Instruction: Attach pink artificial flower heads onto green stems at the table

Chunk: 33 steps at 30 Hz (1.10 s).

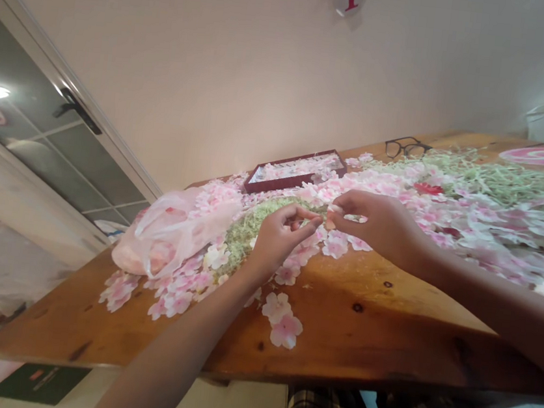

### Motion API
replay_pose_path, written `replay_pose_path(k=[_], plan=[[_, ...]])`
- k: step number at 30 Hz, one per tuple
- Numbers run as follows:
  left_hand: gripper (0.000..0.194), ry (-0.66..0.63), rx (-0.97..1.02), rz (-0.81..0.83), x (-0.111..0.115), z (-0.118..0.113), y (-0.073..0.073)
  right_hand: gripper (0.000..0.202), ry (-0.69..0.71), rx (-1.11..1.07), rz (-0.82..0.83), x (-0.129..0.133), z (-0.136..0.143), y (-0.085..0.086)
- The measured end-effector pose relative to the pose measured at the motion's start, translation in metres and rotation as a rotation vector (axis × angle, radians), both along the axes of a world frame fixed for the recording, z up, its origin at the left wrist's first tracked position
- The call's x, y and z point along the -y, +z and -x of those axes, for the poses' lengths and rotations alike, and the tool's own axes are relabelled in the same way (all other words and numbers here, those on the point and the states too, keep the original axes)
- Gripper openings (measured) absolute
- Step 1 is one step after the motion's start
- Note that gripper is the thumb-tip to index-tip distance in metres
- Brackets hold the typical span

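Above the middle of the wooden table [414,338], my two hands come close together, fingertips a small gap apart. My left hand [281,231] is closed in a pinch, thumb against fingers; whatever it grips is too small to tell. My right hand [372,225] pinches too, with something small and pale at its fingertips that I cannot name. Pink and white artificial flowers [336,244] lie under and around both hands. Behind my left hand is a clump of pale green shredded filler [244,227]. Two loose blossoms [286,329] rest nearer the table's front edge.
A dark red box [274,183] with pale flowers inside stands by the wall. At left sits a translucent plastic bag [165,234] of pink flowers. Glasses [407,147], more green filler [515,182] and a pink round mat [543,155] occupy the right back. A door handle [79,110] shows left.
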<state>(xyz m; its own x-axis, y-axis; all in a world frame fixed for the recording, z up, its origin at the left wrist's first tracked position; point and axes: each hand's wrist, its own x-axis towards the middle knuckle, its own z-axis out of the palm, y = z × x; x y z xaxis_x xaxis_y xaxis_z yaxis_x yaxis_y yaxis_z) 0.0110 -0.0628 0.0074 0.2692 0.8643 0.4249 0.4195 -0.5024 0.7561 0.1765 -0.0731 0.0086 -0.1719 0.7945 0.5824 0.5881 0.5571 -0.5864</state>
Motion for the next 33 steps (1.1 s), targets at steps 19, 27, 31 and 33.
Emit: replay_pose_path(k=[19,27,31,33], plan=[[0.023,0.005,-0.019,0.012,0.0019,0.0005,0.004,0.015,-0.006,0.028,0.006,0.0026,0.0003,0.003],[0.021,-0.011,-0.009,0.011,0.0021,0.0002,0.0032,0.021,0.047,0.014,0.067,-0.001,-0.0002,0.0005],[0.019,-0.018,-0.04,-0.03,0.0018,0.0009,0.0038,0.025,0.026,0.082,0.061,-0.0024,-0.0007,0.0012],[0.02,-0.028,-0.052,-0.042,0.0021,0.001,0.0044,0.027,0.032,0.103,0.062,-0.0025,-0.0005,0.0016]])
